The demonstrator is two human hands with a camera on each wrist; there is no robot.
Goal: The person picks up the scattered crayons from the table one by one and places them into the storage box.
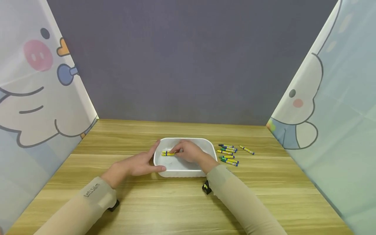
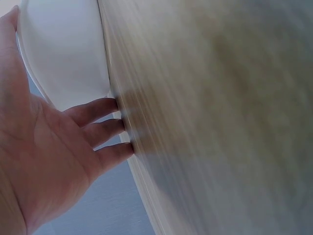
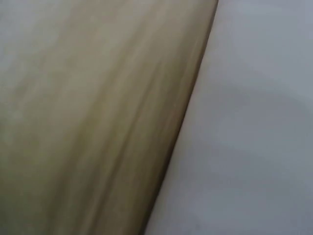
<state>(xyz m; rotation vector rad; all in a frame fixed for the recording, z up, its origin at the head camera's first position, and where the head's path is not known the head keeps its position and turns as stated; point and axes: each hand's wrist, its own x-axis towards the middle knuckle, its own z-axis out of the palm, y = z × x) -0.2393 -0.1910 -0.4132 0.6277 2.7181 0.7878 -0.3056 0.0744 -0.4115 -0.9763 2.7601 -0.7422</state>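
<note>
White tray (image 1: 185,173): one, on the counter (image 1: 158,205), rounded corners; much of its floor and part of its right end covered by the right hand and wrist.

Crayons (image 1: 165,154) in tray: two in sight, yellow with dark bands, side by side toward the left end; right ends hidden at the fingertips, further pieces under the palm impossible to make out.

Left hand (image 1: 140,164): at the tray's left end, thumb over the near rim, index finger by the far corner. Grip not clenched, fingers extended and spread against the tray. In the left wrist view, the thumb's tip is at the upper left edge of the picture, with three fingertips down by the counter.

Right hand (image 1: 189,151): inside the tray, fingers bent downward, tips at the crayons. Grip: whether it pinches a crayon or only touches cannot be told.

Loose crayons (image 1: 227,152): a group on the counter just beside the tray's right end, yellow wrappers, green, blue and yellow tips; several overlap, exact count uncertain. Single yellow crayon (image 1: 246,150): slightly apart, farther right, slanted.

Sleeves (image 1: 243,202): two, beige, cut off by the lower edge; lettering on the left one small. Black devices (image 1: 207,187): one under each cuff, partly hidden.

Right wrist view: blurred; wood grain beside a pale surface, identity unclear.
</note>
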